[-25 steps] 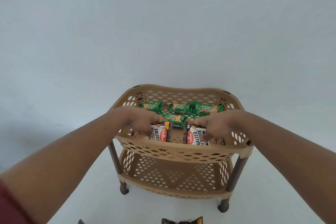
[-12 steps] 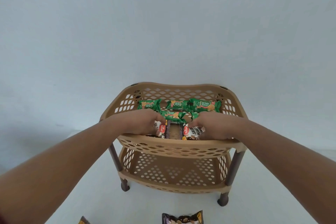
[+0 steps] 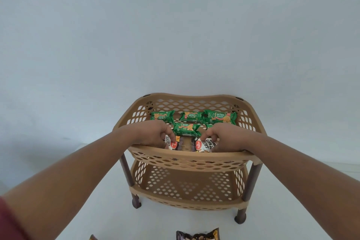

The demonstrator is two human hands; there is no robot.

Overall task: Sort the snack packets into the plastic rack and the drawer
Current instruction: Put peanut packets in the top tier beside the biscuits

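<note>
Both hands are reaching into the top tier of the tan plastic rack (image 3: 191, 157). The left hand (image 3: 153, 134) is curling its fingers around a salted peanuts packet (image 3: 172, 143) at the front left of the tier. The right hand (image 3: 224, 138) is pinching a second salted peanuts packet (image 3: 204, 144) just beside it. Green Mom's Magic biscuit packets (image 3: 220, 117) are lying along the back. The lower tier (image 3: 187, 185) is sitting bare. Another dark snack packet (image 3: 197, 235) is lying on the white floor (image 3: 97, 210) near the rack.

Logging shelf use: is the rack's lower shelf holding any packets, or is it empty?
Empty as far as visible: the lower shelf shows only its bare perforated floor, while all racked packets sit on the top shelf.
</note>
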